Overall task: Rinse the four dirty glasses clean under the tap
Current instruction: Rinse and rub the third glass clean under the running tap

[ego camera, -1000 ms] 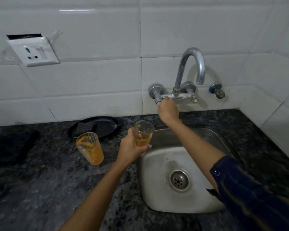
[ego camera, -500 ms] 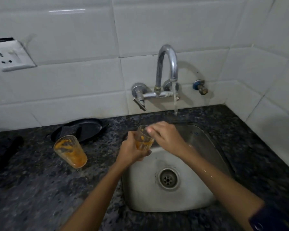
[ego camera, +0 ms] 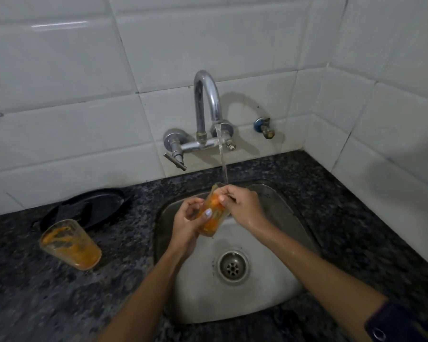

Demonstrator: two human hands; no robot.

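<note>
A clear glass smeared with orange residue (ego camera: 213, 214) is tilted over the steel sink (ego camera: 277, 287), its mouth under the stream of water running from the chrome tap (ego camera: 206, 99). My left hand (ego camera: 187, 224) grips the glass around its body. My right hand (ego camera: 242, 206) is at the rim, fingers reaching into the mouth of the glass. A second orange-stained glass (ego camera: 71, 244) stands on the dark granite counter (ego camera: 59, 297) to the left of the sink, apart from both hands.
A black round pan (ego camera: 84, 209) lies at the back left of the counter, behind the standing glass. A small blue-capped valve (ego camera: 263, 127) sticks out of the white tiled wall right of the tap. The wall corner closes the counter on the right.
My right hand left the tap lever and came down to the glass rim. Water now runs. My left hand carried the glass right, under the stream, over the sink.
</note>
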